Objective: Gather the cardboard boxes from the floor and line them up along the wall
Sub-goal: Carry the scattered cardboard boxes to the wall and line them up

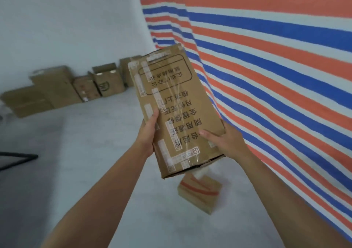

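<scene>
I hold a long brown cardboard box [171,105] with black printed characters and clear tape up in front of me, above the floor. My left hand [147,133] grips its left edge, thumb on the printed face. My right hand [224,141] grips the lower right corner, thumb across the face. Below it a small cardboard box [200,192] with red stripes lies on the floor near the striped sheet. Several cardboard boxes [62,87] stand in a row against the far white wall [66,23].
A red, blue and white striped sheet [266,57] covers the right side. The grey floor [85,162] stretches between me and the row. A black metal frame [17,158] juts in at the left edge.
</scene>
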